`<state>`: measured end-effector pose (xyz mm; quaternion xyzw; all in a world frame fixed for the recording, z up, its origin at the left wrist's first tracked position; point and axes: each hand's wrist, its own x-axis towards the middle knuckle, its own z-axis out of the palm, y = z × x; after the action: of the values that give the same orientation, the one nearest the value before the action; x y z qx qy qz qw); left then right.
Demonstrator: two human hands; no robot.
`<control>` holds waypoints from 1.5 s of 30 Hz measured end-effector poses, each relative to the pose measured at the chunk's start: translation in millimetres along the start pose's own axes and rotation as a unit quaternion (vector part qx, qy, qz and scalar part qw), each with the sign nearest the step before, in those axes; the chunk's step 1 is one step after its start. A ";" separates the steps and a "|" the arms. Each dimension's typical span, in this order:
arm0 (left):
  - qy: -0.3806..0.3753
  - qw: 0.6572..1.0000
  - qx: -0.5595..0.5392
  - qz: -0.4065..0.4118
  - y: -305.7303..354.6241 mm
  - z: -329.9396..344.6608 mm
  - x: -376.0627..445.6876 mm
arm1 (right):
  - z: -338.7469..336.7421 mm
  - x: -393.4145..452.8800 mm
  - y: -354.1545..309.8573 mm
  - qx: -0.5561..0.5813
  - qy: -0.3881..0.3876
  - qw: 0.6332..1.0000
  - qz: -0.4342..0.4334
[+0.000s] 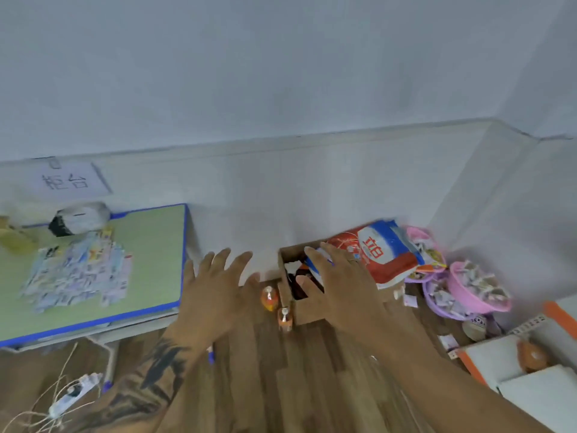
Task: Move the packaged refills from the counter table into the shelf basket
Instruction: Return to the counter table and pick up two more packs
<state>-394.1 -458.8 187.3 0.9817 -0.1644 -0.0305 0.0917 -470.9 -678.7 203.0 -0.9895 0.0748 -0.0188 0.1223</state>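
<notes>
A pile of small packaged refills (78,273) lies on the green counter table (156,260) with a blue rim at the left. My left hand (215,289) hovers with spread fingers just right of the table's edge, holding nothing. Over a brown cardboard box (307,310) on the floor, my right hand (337,285) is stretched out with straight fingers and empty. A red, white and blue bag (384,251) leans on the box's far right side. No shelf basket is plainly visible; the view is blurred.
Two small orange bottles (270,298) stand on the wooden floor beside the box. Pink and purple bowls (477,292) full of packets sit at the right. A white and orange shelf (512,360) is at lower right. A power strip with cables (71,395) lies lower left.
</notes>
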 end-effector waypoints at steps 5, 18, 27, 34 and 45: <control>0.004 0.998 -0.004 -0.060 -101.1 -11.7 3.4 | 50.2 51.8 -82.8 -0.016 -0.057 0.997 -0.054; 0.028 0.978 -0.063 -0.197 -244.7 18.6 -1.0 | 133.9 157.3 -235.0 -0.028 -0.135 0.964 -0.229; -0.015 0.959 -0.022 -0.281 -317.8 30.4 47.6 | 195.2 249.6 -311.3 -0.023 -0.191 0.932 -0.308; -0.048 0.951 0.017 -0.306 -367.1 51.1 92.2 | 242.6 305.8 -337.5 -0.012 -0.259 0.916 -0.307; -0.086 0.965 0.011 -0.247 -454.7 80.2 147.9 | 317.3 343.5 -399.6 0.059 -0.377 0.919 -0.100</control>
<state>-117.5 -98.5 17.7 0.9865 0.0753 -0.1346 0.0557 -56.6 -272.1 -0.2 -0.9167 -0.0772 0.3390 0.1971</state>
